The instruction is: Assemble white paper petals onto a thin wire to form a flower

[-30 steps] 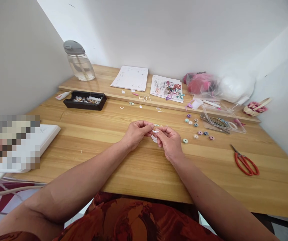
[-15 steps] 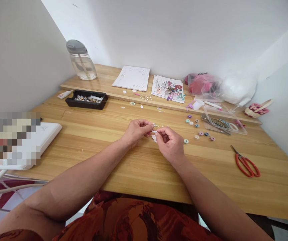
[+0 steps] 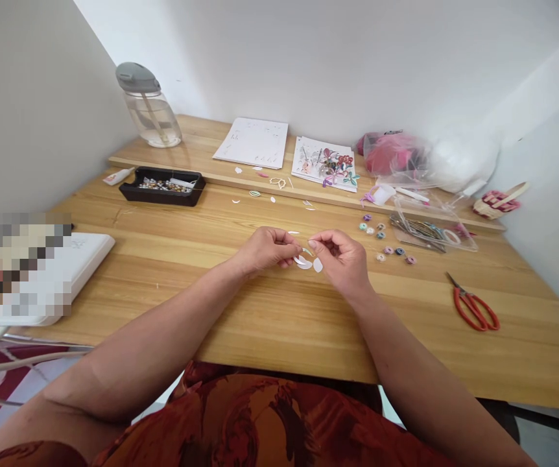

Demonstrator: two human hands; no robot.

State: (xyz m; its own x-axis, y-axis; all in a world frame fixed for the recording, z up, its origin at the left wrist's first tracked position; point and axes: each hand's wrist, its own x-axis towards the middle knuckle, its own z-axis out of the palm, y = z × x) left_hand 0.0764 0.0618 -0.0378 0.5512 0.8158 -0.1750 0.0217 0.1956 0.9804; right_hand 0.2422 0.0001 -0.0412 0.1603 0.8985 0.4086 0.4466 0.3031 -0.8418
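Left hand [image 3: 264,250] and right hand [image 3: 340,259], fingertips pinched, share a small paper strip [image 3: 306,251], apparently; white petals [image 3: 309,263] lie just below.

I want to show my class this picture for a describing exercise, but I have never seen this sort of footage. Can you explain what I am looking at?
The view comes from a camera worn on a person's head, looking down at their own bare hands over a wooden table. The left hand and right hand pinch a small paper strip between them; white paper pieces lie just below. Around are red scissors, small coloured paper coils, a black tray and a water bottle.
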